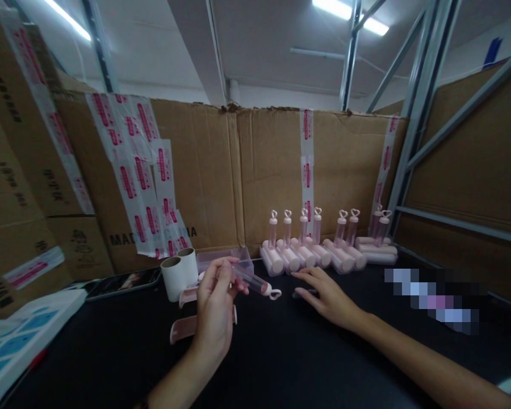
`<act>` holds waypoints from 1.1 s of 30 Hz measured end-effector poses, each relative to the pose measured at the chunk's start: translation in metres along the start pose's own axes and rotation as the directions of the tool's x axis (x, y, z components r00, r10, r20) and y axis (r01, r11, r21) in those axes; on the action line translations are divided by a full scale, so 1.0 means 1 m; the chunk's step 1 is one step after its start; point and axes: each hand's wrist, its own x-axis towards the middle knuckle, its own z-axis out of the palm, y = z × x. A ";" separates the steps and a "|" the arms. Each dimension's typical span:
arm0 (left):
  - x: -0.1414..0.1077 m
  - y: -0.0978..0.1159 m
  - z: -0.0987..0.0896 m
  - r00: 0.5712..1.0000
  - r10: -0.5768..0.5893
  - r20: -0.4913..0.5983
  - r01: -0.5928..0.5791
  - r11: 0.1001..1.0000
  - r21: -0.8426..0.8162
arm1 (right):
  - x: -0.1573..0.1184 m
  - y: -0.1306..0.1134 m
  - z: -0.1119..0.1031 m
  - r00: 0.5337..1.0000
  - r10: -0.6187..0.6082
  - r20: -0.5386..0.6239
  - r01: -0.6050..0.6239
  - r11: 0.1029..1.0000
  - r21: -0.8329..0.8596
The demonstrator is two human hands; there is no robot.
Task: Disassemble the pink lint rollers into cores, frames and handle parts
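My left hand [219,289] is closed on a clear tube [251,277] that has a pale pink cap with a ring at its right end. The tube slants down to the right. My right hand [326,295] is spread low over the black table, its fingers apart, near a small dark item [304,292] under the fingertips that I cannot make out. Behind it lie several pale pink rollers [292,260] in a row, with clear tubes with heart-shaped loops [273,230] standing upright on them. Pink curved pieces [183,329] lie beside and partly behind my left hand.
Two white rolls [171,279] stand left of my left hand, before a clear pinkish tray [242,258]. A phone [125,282] and a white tray with blue compartments [21,341] lie further left. Cardboard [204,170] walls the back; metal shelf posts [413,119] rise at right.
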 end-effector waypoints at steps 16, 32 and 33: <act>0.000 -0.009 -0.008 0.992 0.046 0.119 -0.087 0.928 0.363 | 0.027 -0.044 0.028 0.971 0.212 -0.108 -0.093 0.756 0.648; -0.020 0.003 0.008 0.580 0.104 0.808 -0.777 -0.225 0.588 | 0.015 -0.096 0.036 0.942 0.260 -0.211 -0.043 0.719 0.694; -0.020 0.004 0.009 0.579 0.108 0.808 -0.775 -0.233 0.587 | 0.014 -0.097 0.035 0.945 0.248 -0.215 -0.046 0.748 0.662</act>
